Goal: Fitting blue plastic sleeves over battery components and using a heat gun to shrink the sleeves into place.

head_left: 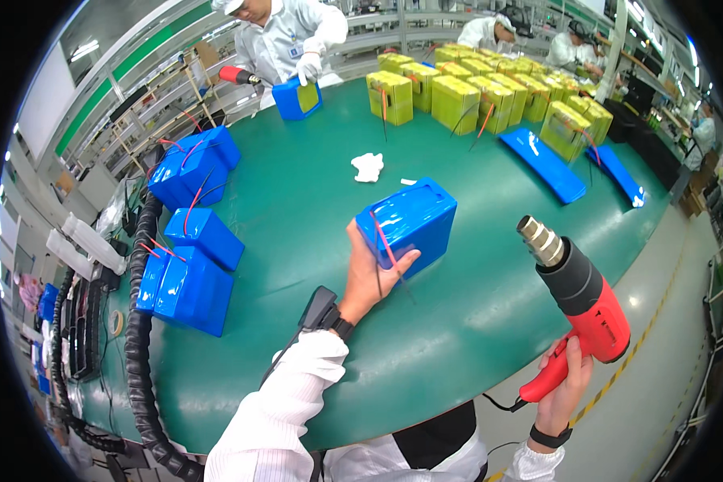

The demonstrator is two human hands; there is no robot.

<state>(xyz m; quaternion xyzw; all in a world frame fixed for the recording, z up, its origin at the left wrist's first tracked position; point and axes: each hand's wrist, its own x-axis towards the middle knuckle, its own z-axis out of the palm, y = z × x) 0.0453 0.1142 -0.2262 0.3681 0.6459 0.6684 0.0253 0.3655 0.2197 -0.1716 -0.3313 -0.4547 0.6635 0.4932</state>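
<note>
My left hand (375, 269) is wrapped round the near end of a blue shrink-wrapped battery pack (416, 217) on the green table. A red and a black wire come out of that end by my thumb. Off the table's right front edge, my right hand (566, 375) grips the handle of a red and black heat gun (586, 301). Its metal nozzle (541, 239) points up and left, apart from the pack. A crumpled white scrap (367, 167) lies beyond the pack, and a small white piece (408, 181) lies close behind it.
Several blue packs (193, 289) stand on the left beside a black ribbed hose (139, 361). Yellow-wrapped packs (455, 104) fill the far right, near flat blue sleeves (542, 165). Across the table (297, 201), a co-worker (285, 40) holds a blue-sleeved pack (297, 100) and a heat gun (237, 75).
</note>
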